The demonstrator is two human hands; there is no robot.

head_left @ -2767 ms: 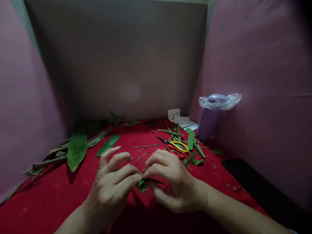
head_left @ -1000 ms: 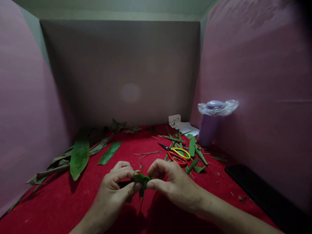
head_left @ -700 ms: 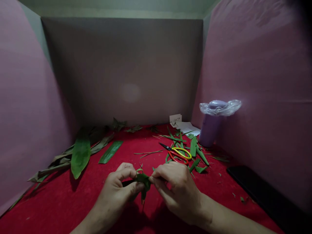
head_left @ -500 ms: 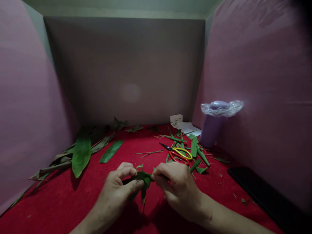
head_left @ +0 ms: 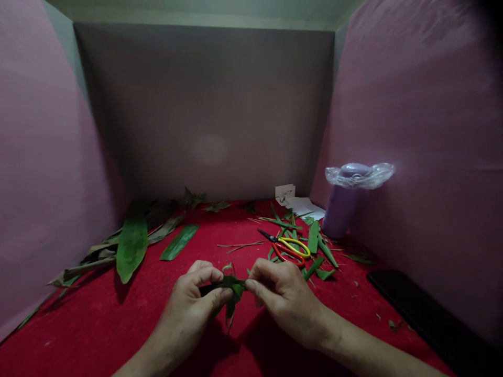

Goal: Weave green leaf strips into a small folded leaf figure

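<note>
Both hands meet low in the middle of the view over the red cloth [head_left: 98, 324]. Between them is a small folded piece of green leaf strip [head_left: 231, 288], with loose ends hanging down. My left hand [head_left: 192, 309] pinches its left side between thumb and forefinger. My right hand [head_left: 283, 301] pinches its right side with the fingertips. The inner folds of the leaf piece are hidden by the fingers.
Scissors with red and yellow handles [head_left: 286, 247] lie among cut green strips [head_left: 318, 246] behind my right hand. Whole leaves [head_left: 131, 246] lie at the left. A lilac cylinder with a plastic-wrapped top [head_left: 343, 201] stands at the right wall; a black flat object [head_left: 408, 309] lies nearer. Pink panels enclose both sides.
The hands have stayed together on the leaf piece, with the fingers shifting their pinch slightly; the piece has gone from a curled loop to a flatter folded shape. The view has tilted up a little.
</note>
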